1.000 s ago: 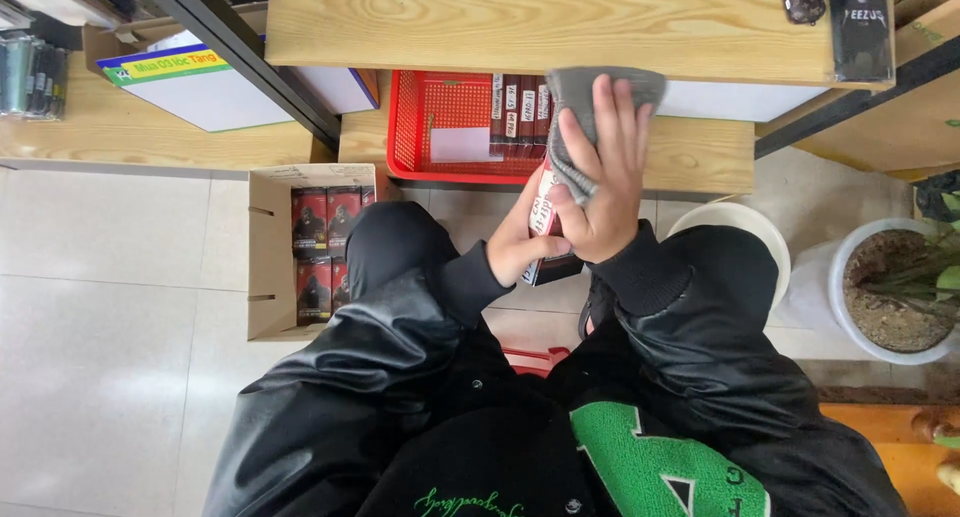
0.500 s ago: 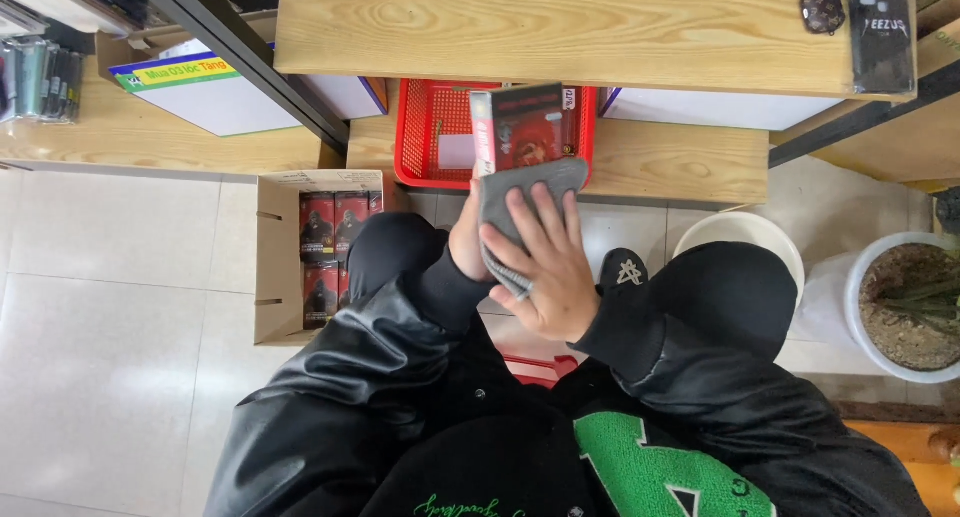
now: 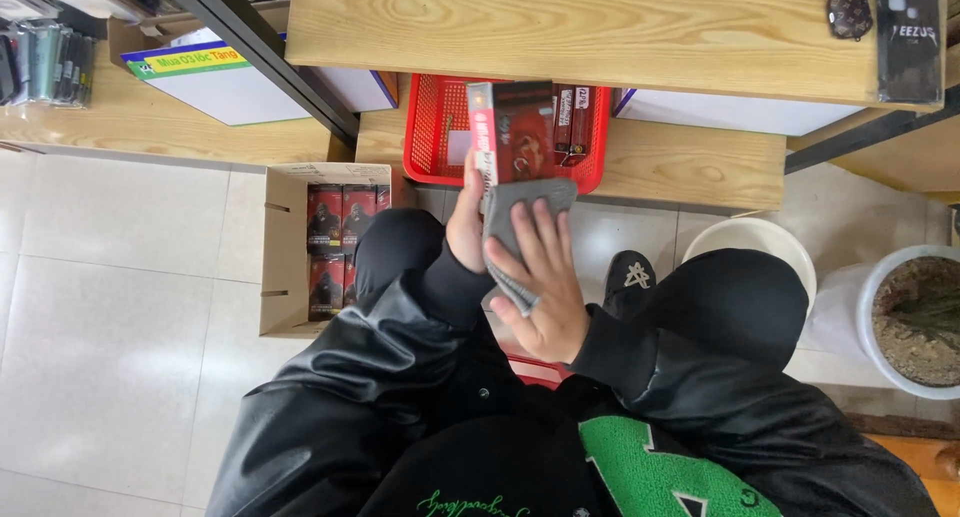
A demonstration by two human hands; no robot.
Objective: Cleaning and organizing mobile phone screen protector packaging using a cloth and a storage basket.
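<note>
One red and black box is held upright over the front rim of the single red basket, which sits on the lower wooden shelf. The left hand is closed around the box's lower edge. The right hand lies flat, fingers spread, pressing one grey cloth against the box. To the left, one open cardboard carton holds four visible boxes on the tiled floor, with bare tile beyond it.
</note>
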